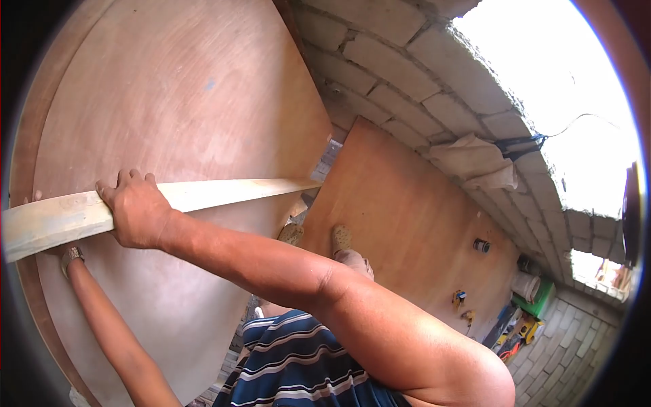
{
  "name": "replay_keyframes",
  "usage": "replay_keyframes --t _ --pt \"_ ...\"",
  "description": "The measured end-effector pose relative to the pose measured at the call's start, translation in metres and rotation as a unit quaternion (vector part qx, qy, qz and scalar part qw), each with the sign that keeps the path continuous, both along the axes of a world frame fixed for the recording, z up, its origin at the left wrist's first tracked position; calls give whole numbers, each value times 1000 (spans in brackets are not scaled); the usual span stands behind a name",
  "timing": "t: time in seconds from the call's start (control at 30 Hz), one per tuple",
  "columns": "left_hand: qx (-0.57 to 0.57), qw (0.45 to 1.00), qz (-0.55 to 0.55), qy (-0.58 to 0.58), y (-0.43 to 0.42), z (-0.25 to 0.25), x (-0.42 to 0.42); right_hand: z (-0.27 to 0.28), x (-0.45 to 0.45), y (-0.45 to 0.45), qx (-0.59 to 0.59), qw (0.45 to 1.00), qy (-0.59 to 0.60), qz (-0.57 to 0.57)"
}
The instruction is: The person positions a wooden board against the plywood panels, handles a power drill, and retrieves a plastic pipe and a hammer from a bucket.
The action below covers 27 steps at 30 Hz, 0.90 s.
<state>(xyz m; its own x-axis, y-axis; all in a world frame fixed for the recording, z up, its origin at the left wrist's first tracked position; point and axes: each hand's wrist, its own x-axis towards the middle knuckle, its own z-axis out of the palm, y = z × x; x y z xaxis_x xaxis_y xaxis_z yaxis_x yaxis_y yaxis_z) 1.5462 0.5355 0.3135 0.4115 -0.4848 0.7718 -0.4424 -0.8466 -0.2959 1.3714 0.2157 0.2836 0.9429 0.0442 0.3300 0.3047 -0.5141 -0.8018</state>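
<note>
A long pale strip of lumber (pixel 230 192) lies across the large plywood sheet (pixel 183 95), running from the left edge of view toward the middle. My right hand (pixel 139 209) is wrapped over the strip near its left end, fingers curled over the far edge. My left hand (pixel 36 195) is mostly hidden behind the strip; only fingertips show above its far edge, while the wrist with a watch (pixel 72 256) comes in from below. It appears to grip the strip farther left than my right hand.
A second plywood sheet (pixel 400 197) lies on the floor, with a can (pixel 481 245) and a power tool (pixel 460 297) on it. A block wall (pixel 400 61) with a bright opening borders the right. Buckets (pixel 525 287) and tools stand at lower right.
</note>
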Motion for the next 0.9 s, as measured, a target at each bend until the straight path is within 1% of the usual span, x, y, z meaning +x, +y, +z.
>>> replay_keyframes --t 0.1,0.13,0.2,0.23,0.27,0.3,0.37,0.4,0.43,0.5,0.73,0.9 --pt "180 978 63 -86 -13 21 -16 21 -11 -2 63 997 -44 -23" --pt "242 960 80 -112 -16 29 -20 34 -13 -9 61 997 -48 -1" --pt "247 944 160 -149 0 24 -16 60 -9 -30 54 996 -59 44" --pt "188 943 222 -160 19 6 -3 65 -2 -39 77 992 -98 22" --pt "136 943 258 -162 18 4 3 75 2 -56 71 992 -100 29" --pt "86 950 254 -160 -11 16 -5 88 4 -78 64 992 -101 34" --pt "41 952 258 -162 -34 24 -10 113 0 -117 71 995 -66 -2" --pt "44 951 260 -163 -34 24 -10 137 -7 -135 33 999 -9 -24" --pt "47 950 262 -165 -33 25 -10 144 -10 -145 57 993 -72 -79" --pt "41 949 267 -161 -35 21 -10 160 -21 -175 54 981 -132 -132" --pt "42 952 258 -157 -23 15 -3 205 -61 -272 2 921 -270 -281" --pt "30 950 280 -136 -30 14 -5 235 -100 -334 -48 871 -329 -360"
